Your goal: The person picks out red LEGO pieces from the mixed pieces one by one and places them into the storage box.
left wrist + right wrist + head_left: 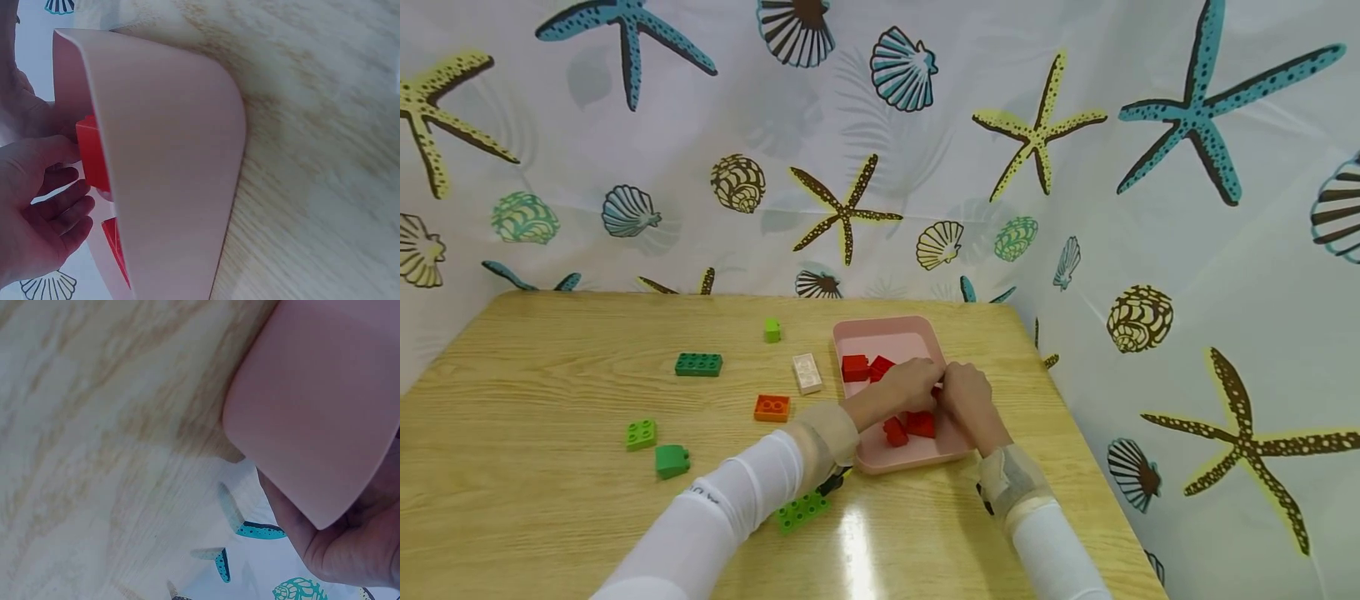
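A pink tray (887,327) with several red bricks in it stands on the wooden table. My left hand (913,385) reaches over its middle, fingers loosely curled in the left wrist view, the thumb right beside a red brick (94,153). At the tray's right side my right hand (967,396) straddles the rim and grips the wall. The right wrist view has this hand (350,550) partly hidden behind the pink wall. Both hands come close together over the right edge, and a bit of red shows between them. More red bricks (921,424) lie near the front.
Left of the tray lie a white brick (807,373), an orange brick (772,407), a dark green brick (698,364) and several lighter green ones. A light green brick (802,512) sits under my left forearm. Behind the table hangs a sea-patterned cloth (700,125).
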A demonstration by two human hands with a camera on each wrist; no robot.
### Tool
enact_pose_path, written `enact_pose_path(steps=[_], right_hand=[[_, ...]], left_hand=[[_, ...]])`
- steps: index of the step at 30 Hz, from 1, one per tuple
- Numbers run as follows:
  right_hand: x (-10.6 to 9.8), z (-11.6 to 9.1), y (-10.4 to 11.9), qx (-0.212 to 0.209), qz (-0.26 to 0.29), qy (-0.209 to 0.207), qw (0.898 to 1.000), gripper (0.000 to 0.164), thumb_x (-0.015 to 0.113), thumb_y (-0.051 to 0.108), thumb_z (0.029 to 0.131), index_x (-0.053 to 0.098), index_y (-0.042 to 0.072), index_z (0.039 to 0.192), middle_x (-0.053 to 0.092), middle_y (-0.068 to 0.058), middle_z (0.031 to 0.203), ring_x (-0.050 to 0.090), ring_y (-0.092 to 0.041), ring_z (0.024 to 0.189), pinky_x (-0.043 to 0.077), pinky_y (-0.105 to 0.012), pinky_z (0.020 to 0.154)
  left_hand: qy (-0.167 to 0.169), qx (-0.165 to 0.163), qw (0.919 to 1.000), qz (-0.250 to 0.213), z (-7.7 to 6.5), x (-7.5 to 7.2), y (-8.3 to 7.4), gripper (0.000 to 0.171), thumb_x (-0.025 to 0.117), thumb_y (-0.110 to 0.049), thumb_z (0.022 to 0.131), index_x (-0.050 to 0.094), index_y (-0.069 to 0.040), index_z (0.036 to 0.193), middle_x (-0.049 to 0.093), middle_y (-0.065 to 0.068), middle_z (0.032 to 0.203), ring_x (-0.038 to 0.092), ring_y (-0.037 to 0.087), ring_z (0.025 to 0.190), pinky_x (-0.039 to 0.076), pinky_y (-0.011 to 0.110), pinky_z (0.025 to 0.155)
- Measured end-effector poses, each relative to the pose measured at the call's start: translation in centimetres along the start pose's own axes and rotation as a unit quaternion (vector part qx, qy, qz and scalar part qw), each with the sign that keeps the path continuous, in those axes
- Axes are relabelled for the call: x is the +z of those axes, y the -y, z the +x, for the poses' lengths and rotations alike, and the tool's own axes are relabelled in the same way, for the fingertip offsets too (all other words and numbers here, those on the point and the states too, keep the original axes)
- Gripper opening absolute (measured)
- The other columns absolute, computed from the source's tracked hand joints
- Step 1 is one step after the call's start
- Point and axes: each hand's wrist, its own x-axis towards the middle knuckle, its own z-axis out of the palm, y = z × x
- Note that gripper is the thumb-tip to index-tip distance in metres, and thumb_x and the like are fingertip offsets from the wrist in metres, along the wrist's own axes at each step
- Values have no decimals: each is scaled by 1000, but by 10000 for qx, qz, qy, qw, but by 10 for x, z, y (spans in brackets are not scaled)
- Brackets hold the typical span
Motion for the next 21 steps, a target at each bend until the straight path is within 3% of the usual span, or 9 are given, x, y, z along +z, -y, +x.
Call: enact_pose_path(steps=[6,16,21], right_hand=[[0,0,-1,17,-153,107,9998,13,62,7,89,64,0,77,64,-17,76,67,-34,74,55,-45,59],[2,5,-2,164,-338,374,9986,8,61,5,89,62,-1,83,62,-16,77,66,-31,75,55,-43,61],[2,6,-1,125,-440,375,9983,7,62,4,89,62,-2,85,62,-16,77,66,-32,75,55,-43,61]], left_hand=[[-25,95,10000,17,-8,-9,1,34,70,-14,90,66,-8,123,64,4,118,58,15,101,50,27,81],[-135,-113,9998,0,-19,-18,11,39,69,-17,93,63,-10,131,62,6,123,59,18,108,53,34,86],[-221,-174,9996,84,-23,-23,19,39,69,-18,93,64,-9,130,62,6,120,59,18,104,53,34,82]])
